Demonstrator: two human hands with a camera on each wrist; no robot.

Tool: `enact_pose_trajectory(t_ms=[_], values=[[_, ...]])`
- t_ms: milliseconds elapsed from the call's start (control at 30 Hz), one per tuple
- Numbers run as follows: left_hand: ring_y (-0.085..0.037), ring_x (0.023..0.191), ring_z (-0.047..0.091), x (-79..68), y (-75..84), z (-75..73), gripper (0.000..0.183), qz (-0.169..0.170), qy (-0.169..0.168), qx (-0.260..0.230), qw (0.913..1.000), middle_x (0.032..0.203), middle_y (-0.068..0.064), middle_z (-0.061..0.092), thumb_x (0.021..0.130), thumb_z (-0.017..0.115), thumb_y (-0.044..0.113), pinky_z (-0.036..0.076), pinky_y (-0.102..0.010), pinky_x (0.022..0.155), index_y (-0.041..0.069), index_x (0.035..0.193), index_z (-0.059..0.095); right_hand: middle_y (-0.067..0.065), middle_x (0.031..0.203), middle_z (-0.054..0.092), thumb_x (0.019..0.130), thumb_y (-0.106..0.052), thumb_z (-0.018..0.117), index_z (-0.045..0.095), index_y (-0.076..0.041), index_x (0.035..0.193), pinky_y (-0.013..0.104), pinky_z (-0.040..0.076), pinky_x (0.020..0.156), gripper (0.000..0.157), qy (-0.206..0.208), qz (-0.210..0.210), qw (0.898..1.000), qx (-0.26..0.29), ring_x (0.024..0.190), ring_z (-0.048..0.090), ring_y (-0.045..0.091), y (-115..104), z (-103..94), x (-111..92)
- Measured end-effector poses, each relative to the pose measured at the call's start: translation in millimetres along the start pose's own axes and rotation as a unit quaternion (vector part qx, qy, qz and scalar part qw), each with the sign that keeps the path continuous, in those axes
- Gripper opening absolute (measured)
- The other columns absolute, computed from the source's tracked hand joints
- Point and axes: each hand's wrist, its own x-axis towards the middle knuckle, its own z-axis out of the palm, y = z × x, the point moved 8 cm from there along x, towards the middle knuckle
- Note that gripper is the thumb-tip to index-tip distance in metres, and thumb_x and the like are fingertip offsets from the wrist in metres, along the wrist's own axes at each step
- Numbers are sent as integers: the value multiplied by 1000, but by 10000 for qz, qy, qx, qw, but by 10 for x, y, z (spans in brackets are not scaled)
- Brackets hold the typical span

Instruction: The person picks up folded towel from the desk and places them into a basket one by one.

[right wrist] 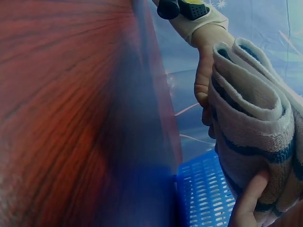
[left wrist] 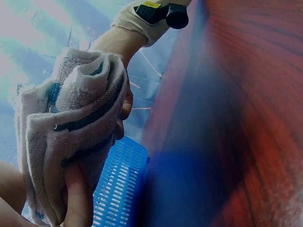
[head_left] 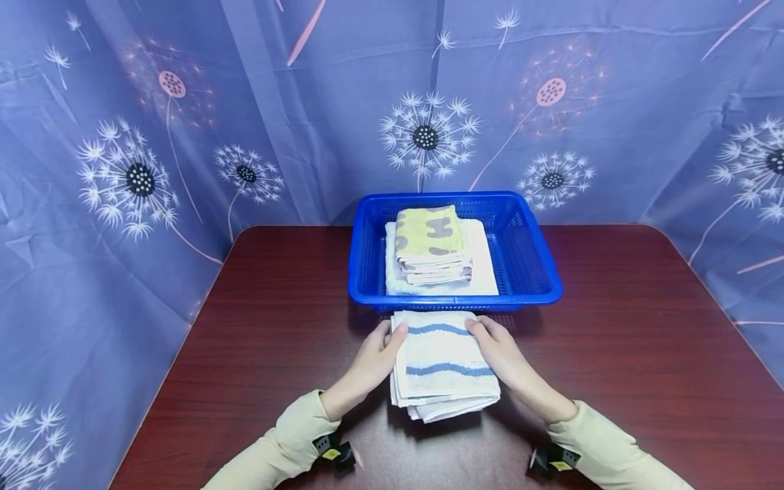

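Note:
A folded white towel with wavy blue stripes (head_left: 444, 357) is held in front of the basket, its layers stacked and slightly splayed at the near edge. My left hand (head_left: 372, 359) grips its left side, thumb on top and fingers underneath. On the opposite side my right hand (head_left: 505, 357) pinches it the same way. Both wrist views show the towel (left wrist: 80, 109) raised above the table, with fingers (right wrist: 253, 191) pressed to its underside. Just beyond it stands a blue plastic basket (head_left: 456, 300) with slotted walls.
Inside the basket, a folded yellow and grey patterned towel (head_left: 429, 231) lies atop a stack on a larger white towel (head_left: 486, 255). The basket stands near the back edge of the dark red wooden table (head_left: 275, 299). A blue dandelion-print curtain (head_left: 343, 102) hangs behind.

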Motion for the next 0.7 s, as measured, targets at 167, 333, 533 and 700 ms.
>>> enact_pose_trajectory(t_ms=[167,333,533,700], values=[[-8,76,60,-14,39,-9,40,3,-1,-204,9998,96,-17,67,97,41,35,52,-27,71,1,117,48,9,87,60,96,-34,40,56,-2,106,26,48,65,37,-8,46,9998,210,70,57,11,-21,8,-12],[-7,73,59,-12,113,-32,38,-23,-5,-209,9998,92,-16,66,97,41,32,52,-26,68,0,115,49,7,86,60,96,-35,40,54,0,107,25,49,66,39,-54,65,9987,505,70,57,10,-51,9,-24],[-7,75,60,-114,386,-58,36,162,-78,-136,9997,95,-21,66,98,40,25,52,-26,69,-5,116,49,5,85,60,96,-36,41,51,1,110,27,51,65,40,-197,-7,9962,851,69,59,9,-97,3,-55],[-7,77,59,-120,346,-40,36,232,-128,-134,9996,96,-20,65,97,41,26,52,-26,71,-4,116,50,7,88,62,96,-36,41,49,2,115,29,53,65,43,-298,-23,9945,999,70,61,10,-118,-9,-75]])
